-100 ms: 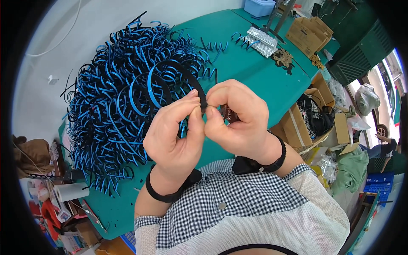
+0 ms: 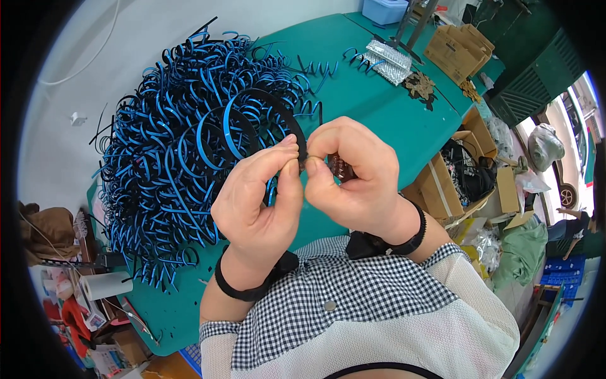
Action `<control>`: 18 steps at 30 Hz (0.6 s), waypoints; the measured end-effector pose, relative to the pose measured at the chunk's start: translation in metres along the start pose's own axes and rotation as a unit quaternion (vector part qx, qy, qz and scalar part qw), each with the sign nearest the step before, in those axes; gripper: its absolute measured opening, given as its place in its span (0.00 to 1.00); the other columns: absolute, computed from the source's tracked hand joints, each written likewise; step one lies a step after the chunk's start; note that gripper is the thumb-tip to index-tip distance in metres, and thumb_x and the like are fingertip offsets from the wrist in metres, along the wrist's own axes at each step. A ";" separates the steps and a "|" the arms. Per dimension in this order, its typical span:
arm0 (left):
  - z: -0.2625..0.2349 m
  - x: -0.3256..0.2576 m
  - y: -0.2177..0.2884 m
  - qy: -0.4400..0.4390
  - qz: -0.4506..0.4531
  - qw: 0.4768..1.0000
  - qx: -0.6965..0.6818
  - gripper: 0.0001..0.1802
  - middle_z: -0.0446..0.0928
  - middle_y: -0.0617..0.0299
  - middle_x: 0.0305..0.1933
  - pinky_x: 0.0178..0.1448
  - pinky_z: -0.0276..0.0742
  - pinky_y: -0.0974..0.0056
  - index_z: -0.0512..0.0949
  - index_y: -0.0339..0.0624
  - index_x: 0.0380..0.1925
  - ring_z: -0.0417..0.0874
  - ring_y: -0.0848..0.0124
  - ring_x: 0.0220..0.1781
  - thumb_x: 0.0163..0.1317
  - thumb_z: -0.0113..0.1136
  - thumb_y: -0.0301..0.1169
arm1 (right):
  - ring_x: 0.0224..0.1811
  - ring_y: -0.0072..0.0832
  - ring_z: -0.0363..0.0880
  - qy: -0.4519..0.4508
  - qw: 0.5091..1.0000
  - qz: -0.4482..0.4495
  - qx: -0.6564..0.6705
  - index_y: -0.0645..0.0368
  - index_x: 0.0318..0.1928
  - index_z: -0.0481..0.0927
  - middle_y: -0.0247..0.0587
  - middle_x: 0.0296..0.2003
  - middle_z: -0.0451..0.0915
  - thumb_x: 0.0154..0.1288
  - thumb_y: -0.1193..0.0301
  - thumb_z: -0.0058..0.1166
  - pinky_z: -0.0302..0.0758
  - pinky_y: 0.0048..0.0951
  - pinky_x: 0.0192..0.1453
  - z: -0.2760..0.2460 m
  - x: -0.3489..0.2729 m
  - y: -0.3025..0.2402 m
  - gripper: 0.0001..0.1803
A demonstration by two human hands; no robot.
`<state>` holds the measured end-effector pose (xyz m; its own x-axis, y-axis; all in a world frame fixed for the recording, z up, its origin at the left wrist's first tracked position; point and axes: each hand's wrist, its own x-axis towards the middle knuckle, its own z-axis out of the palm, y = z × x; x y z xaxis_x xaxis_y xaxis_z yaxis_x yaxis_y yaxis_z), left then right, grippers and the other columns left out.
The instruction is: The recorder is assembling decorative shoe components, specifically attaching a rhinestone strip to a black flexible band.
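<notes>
My left hand point(image 2: 255, 205) is closed, thumb and forefinger pinched on the end of a curled strip point(image 2: 291, 129), black with a blue face. The strip loops up and left over a big heap of similar curled strips point(image 2: 158, 145) on the green table. Fingertip to fingertip with it, my right hand point(image 2: 356, 180) is closed in a pinch at the same strip end; the exact grip is partly hidden. A small shiny brown piece point(image 2: 341, 168) shows in the gap of my right hand; whether that hand holds it, I cannot tell.
The green table point(image 2: 404, 136) carries a silvery bubble-wrap packet point(image 2: 388, 62), brown flat scraps point(image 2: 420, 85) and a blue bin point(image 2: 385, 11) at the back. Open cardboard boxes point(image 2: 435, 189) stand along its right side. A white roll point(image 2: 106, 286) lies at the left.
The strip's loops have swung slightly to the right. Both hands keep nearly the same place and pinch.
</notes>
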<state>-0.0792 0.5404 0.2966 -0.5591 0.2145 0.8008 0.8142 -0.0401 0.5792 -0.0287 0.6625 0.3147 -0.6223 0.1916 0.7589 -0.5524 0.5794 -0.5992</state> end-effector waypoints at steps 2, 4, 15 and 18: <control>-0.001 -0.001 0.002 -0.006 -0.014 1.000 -0.006 0.10 0.80 0.54 0.32 0.39 0.78 0.68 0.77 0.32 0.33 0.83 0.65 0.34 0.47 0.60 0.16 | 0.18 0.25 0.68 -0.008 1.000 0.007 0.009 0.62 0.23 0.70 0.38 0.22 0.72 0.42 0.81 0.53 0.64 0.23 0.18 -0.002 0.001 0.000 0.06; -0.003 -0.002 0.004 -0.022 -0.023 0.999 -0.006 0.10 0.80 0.54 0.32 0.37 0.77 0.71 0.77 0.31 0.34 0.82 0.70 0.31 0.48 0.60 0.17 | 0.18 0.25 0.68 -0.018 1.000 0.000 0.006 0.62 0.23 0.70 0.38 0.21 0.72 0.42 0.81 0.53 0.64 0.23 0.18 -0.003 0.002 0.001 0.05; -0.004 -0.003 0.005 0.011 -0.121 0.990 -0.074 0.08 0.80 0.54 0.33 0.36 0.76 0.74 0.77 0.31 0.33 0.80 0.74 0.30 0.51 0.58 0.16 | 0.15 0.20 0.67 -0.006 1.000 0.020 -0.004 0.62 0.26 0.75 0.36 0.21 0.74 0.45 0.80 0.56 0.64 0.20 0.17 -0.001 0.000 -0.004 0.05; -0.003 -0.005 -0.001 0.005 -0.083 0.995 -0.048 0.08 0.80 0.53 0.33 0.38 0.77 0.72 0.77 0.31 0.33 0.82 0.70 0.32 0.50 0.58 0.16 | 0.17 0.12 0.64 -0.003 1.000 0.015 0.013 0.64 0.28 0.77 0.35 0.25 0.77 0.46 0.81 0.56 0.58 0.15 0.19 -0.001 -0.003 -0.003 0.05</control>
<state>-0.0778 0.5367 0.2929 -0.6869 0.2171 0.6936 0.6918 -0.0973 0.7155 -0.0251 0.6608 0.3148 -0.6421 0.2024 0.7394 -0.5481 0.5531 -0.6274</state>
